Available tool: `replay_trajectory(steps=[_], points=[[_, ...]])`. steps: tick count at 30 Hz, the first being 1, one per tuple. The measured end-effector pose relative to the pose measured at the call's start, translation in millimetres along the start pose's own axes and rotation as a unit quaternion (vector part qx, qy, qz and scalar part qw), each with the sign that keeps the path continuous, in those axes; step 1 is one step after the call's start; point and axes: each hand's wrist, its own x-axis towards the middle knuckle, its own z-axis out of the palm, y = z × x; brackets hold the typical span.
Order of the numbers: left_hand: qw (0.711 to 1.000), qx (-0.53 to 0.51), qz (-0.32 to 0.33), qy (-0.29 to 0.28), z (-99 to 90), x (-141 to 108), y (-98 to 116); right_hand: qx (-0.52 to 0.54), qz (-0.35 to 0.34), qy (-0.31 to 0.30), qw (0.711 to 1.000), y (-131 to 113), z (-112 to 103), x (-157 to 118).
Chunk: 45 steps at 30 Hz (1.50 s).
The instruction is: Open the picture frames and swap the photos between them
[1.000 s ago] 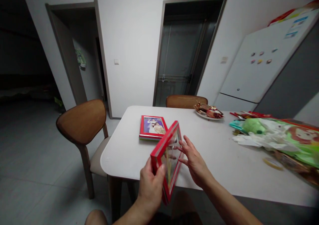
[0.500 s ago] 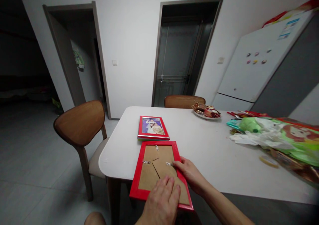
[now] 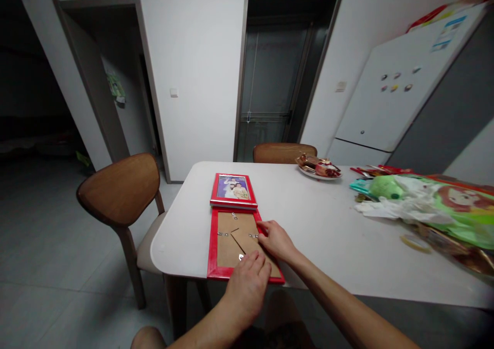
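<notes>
A red picture frame lies back side up at the table's front edge, its brown backing board showing. Small metal clips and a thin dark stand slot mark the board. My right hand grips the frame's right side, with thumb and fingers by the side clip. Across the lower part of the board rest the fingers of my left hand, close to the bottom clip; its palm hides part of the lower border. Just beyond, a second red photo frame lies face up, showing people on a purple background.
The white table carries a plate of wrapped items at the back. On the right are a green plastic bag, crumpled white tissue and a roll of tape. Wooden chairs stand left and behind.
The back-up frame has moved away from me and down onto the table, up against the face-up frame. Both hands moved forward with it, and the bottom clip has come into view.
</notes>
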Motion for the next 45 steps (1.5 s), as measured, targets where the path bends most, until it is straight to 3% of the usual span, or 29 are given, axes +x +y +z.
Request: replay_trajectory(steps=[6, 12, 21, 28, 33, 37, 41, 45], points=[[0.991, -0.031, -0.1, 0.078, -33.9, -32.9, -28.3, -0.014, -0.052, -0.024, 0.998, -0.5, -6.1, -15.8], [0.99, -0.105, -0.088, 0.039, -45.3, -59.3, -44.4, -0.007, -0.064, -0.032, 0.997, -12.5, -12.3, -23.6], [0.987, -0.128, -0.089, 0.03, -45.5, -57.8, -52.1, -0.093, -0.021, 0.002, 0.995, -15.3, -8.4, -19.8], [0.987, -0.126, -0.093, 0.025, -48.9, -56.0, -54.3, -0.149, -0.037, -0.026, 0.988, -24.0, -9.9, -11.2], [0.986, -0.141, -0.094, 0.001, -52.9, -54.2, -52.2, -0.083, -0.136, 0.021, 0.987, -43.7, -7.1, -15.2], [0.985, -0.15, -0.086, -0.004, -53.8, -52.8, -50.1, -0.009, -0.208, -0.041, 0.977, -69.1, 8.2, -13.7], [0.984, -0.153, -0.089, -0.004, -53.1, -52.0, -48.2, -0.051, -0.173, -0.037, 0.983, -84.0, 23.0, -5.5], [0.984, -0.151, -0.097, -0.008, -53.4, -51.4, -48.2, -0.061, -0.143, -0.028, 0.987, -80.6, 26.0, 1.0]])
